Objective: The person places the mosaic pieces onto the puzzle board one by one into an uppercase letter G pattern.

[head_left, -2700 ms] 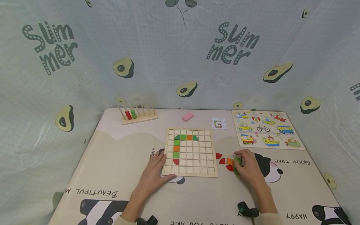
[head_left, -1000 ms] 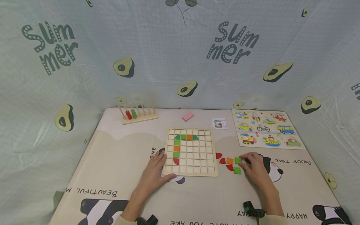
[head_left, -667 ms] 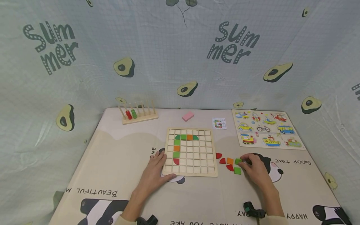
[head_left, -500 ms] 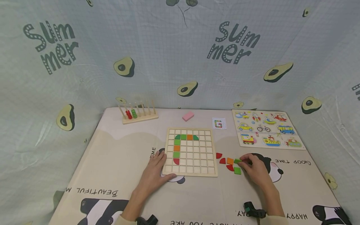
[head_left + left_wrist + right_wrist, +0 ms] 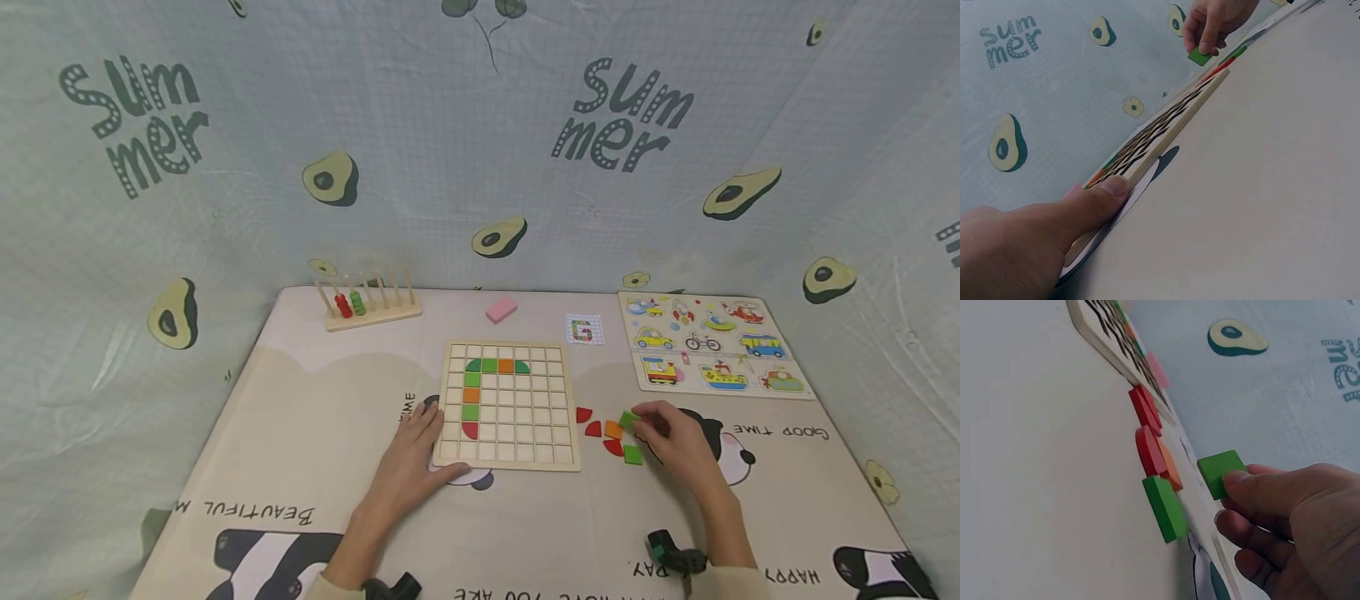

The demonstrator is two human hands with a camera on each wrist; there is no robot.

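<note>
While the left hand (image 5: 411,446) rests on the near left corner of a square, pale wooden grid board (image 5: 517,416), fingers stretched out and thumb on the near edge, the right hand (image 5: 675,437) pinches a flat green square tile (image 5: 1216,473) up off the table (image 5: 300,417). Close by lie another green square tile (image 5: 633,456), three red round-sided tiles (image 5: 613,448) and an orange square tile (image 5: 613,430). On the board, green, orange and red tiles (image 5: 472,396) make one line across and one down. Farther back are a flat puzzle with painted vehicles (image 5: 716,354), a small white card with a G (image 5: 584,330), a wooden peg stand with red and green beads (image 5: 375,317) and a pink block (image 5: 501,311). Behind everything hangs a pale blue avocado cloth (image 5: 420,167).
</note>
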